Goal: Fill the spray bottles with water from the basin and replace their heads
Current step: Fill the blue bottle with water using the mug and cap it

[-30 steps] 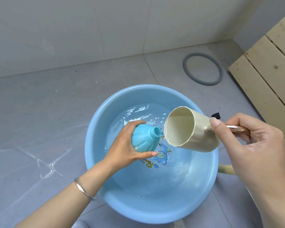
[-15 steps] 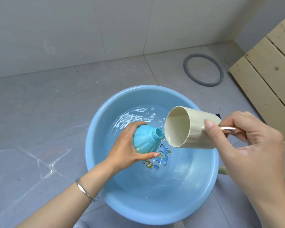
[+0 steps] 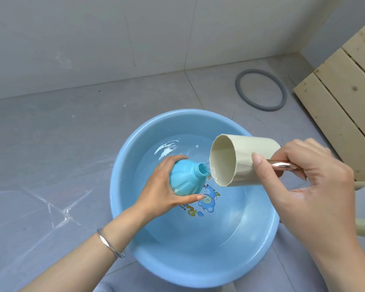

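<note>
From the head view we look down on a light blue basin (image 3: 122,186) of water on the grey tiled floor. Our left hand (image 3: 160,188) reaches in from seven o'clock, with fingers and thumb wrapped round the shoulder of a turquoise spray bottle (image 3: 185,180). The bottle has no head on it and is tilted so its open neck points toward three o'clock, above the water near the basin's centre. Our right hand (image 3: 316,186) comes in from four o'clock, its fingers curled round the copper-coloured handle (image 3: 282,165) and its thumb pressed on the side of a cream cup (image 3: 242,161). The cup lies almost on its side, with its lip just beside the bottle's neck, and a thin run of water seems to pass between them. A cartoon decal (image 3: 207,202) shows through the water under the bottle. A grey rubber ring (image 3: 242,95) lies on the floor at one o'clock and pale wooden slats (image 3: 346,106) stand at two o'clock. We see no spray head. We judge the main risk to be a miss. The cup's mouth is wide and the neck narrow, so a steeper tip would send water over the bottle's shoulder and back into the basin. A wet bottle could also slip in our grip, and tilting it further would pour out what has gone in.
</note>
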Available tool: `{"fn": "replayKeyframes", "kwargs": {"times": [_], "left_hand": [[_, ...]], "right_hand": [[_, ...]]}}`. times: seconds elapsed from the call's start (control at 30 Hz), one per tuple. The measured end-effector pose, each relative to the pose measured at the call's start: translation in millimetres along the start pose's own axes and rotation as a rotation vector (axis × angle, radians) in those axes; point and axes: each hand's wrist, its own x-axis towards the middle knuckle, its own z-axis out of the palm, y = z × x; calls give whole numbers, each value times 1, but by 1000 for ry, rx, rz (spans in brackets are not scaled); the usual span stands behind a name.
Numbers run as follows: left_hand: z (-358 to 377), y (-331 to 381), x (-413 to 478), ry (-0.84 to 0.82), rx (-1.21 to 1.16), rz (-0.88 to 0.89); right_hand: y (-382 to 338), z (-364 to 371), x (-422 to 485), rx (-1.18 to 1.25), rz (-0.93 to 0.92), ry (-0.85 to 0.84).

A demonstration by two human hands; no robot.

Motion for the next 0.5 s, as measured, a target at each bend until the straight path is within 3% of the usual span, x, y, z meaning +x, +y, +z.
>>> {"fn": "replayKeyframes", "kwargs": {"times": [0.5], "left_hand": [[0, -1, 0, 15, 4, 0]], "right_hand": [[-12, 13, -2, -141, -301, 37]]}}
